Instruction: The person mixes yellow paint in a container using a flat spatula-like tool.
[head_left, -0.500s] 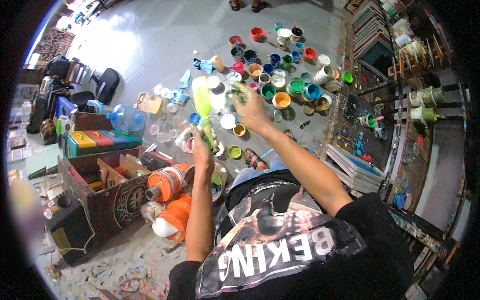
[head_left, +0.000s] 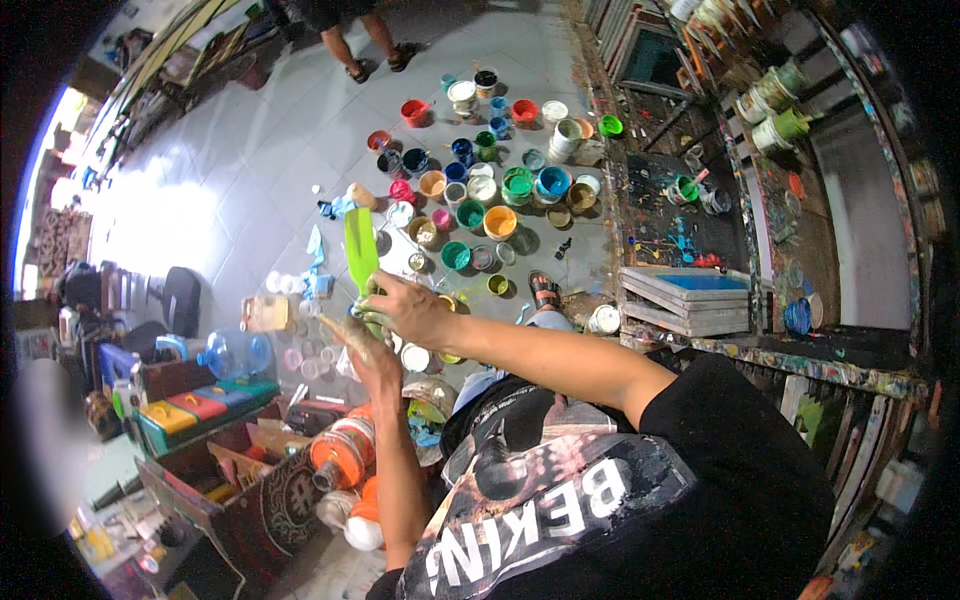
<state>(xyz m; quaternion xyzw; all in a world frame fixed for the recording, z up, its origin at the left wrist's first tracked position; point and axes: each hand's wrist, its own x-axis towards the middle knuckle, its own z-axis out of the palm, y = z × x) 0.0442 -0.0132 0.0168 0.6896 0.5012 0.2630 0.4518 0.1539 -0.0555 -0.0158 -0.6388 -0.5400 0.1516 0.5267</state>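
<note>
A lime-green spatula point(head_left: 361, 250) with a broad flat blade points up and away, left of the paint pots. My right hand point(head_left: 408, 312) is closed around its lower end, thumb and fingers pressed on the handle. Just below and left, my left hand point(head_left: 372, 358) has its paint-stained fingers stretched out beside the handle. Whether they touch it I cannot tell. Many pots of paint stand on the floor beyond, among them an orange pot point(head_left: 500, 222), a green pot point(head_left: 517, 185) and a blue pot point(head_left: 552, 182).
Past the pots, another person's legs point(head_left: 360, 40) stand on the grey tiles. Stacked frames point(head_left: 685, 300) and a paint-splattered rack point(head_left: 670, 220) line the right. A wooden box point(head_left: 230, 490), an orange bucket point(head_left: 340, 455) and a blue water bottle point(head_left: 235, 353) are at left.
My right hand has come from the pots to the spatula's handle. My left hand, earlier gripping it, has its fingers extended. The view has shifted, showing more of the other person's legs.
</note>
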